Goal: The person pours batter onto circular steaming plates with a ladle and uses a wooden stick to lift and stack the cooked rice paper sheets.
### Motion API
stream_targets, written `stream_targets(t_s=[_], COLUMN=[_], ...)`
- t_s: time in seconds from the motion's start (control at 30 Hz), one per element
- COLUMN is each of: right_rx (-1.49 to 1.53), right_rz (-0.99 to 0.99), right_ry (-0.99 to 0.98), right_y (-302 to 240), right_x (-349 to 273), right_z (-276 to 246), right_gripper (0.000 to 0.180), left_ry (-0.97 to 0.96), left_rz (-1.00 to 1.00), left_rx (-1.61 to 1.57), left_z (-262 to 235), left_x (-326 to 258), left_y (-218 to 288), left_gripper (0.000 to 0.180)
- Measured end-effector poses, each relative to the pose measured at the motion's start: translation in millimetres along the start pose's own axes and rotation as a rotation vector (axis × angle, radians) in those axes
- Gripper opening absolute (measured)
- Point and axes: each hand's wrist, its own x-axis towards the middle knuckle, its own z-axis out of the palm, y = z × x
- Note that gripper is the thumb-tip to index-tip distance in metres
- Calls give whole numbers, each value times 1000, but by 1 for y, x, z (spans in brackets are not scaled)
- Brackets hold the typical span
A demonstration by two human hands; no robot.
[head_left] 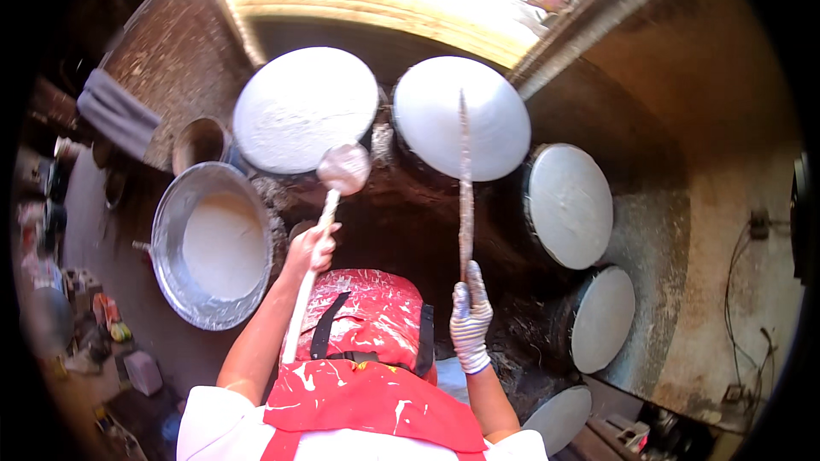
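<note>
My left hand (312,249), bare, is closed around the pale handle of a long ladle (343,169). The ladle's round bowl, coated whitish, is over the lower edge of the back left round plate (305,109), whose top is covered in white batter. In a striped glove, my right hand (471,318) grips a long, thin, mottled stick (465,196) pointing away from me. Its far end overlaps the back right round plate (461,115), which has a smooth white top. To the left stands a metal pot (213,312) of whitish liquid batter (224,248).
More round plates (570,207) curve down the right side, including one lower plate (602,318). Behind the pot is a small metal container (201,141). A grey cloth (118,115) hangs at the left. A wooden ledge (367,13) spans the back; cables (733,307) hang on the right wall.
</note>
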Motion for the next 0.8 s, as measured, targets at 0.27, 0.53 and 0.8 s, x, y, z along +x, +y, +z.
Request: stream_targets(t_s=[0.27, 0.53, 0.8], right_rx=[-455, -619, -430], right_rz=[-64, 275, 377], right_ry=[261, 328, 472], right_y=[1, 54, 68], right_x=[11, 48, 88], right_z=[-66, -21, 56], right_gripper=[37, 38, 37], left_ry=[-289, -341, -366], left_rz=[107, 167, 562], left_rx=[320, 700, 1387], left_z=[228, 270, 270], left_x=[130, 230, 268], left_y=[10, -6, 3], left_gripper=[26, 14, 36])
